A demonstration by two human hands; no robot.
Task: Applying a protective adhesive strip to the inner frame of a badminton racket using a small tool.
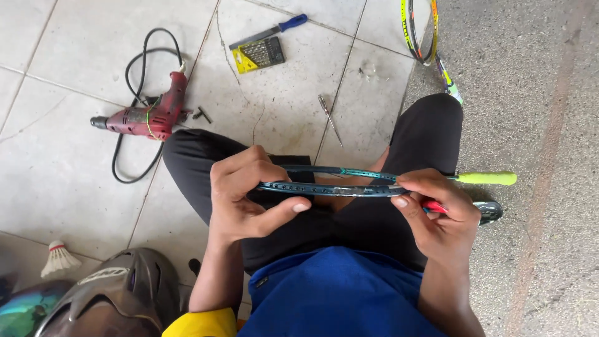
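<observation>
At the far left of the tiled floor [62, 168] lie a shuttlecock [58, 257] and a grey helmet [118, 293], with a red power drill [146, 118] and its black cord beyond them. My left hand [240, 196] is curled closed around the near end of the dark blue-green racket frame [331, 185], thumb pressed under the rim, holding it edge-on across my lap. A case of drill bits [259, 54] and a small metal tool [329, 118] rest further up the floor. My right hand [437, 212] pinches the frame near the yellow-green grip [486, 178] and also grasps a red-handled tool [435, 206]. I judge I am inspecting the rim's holes; next calls for steadying the frame and bringing the tool's tip to one hole. A second racket [421, 31] lies top right.
</observation>
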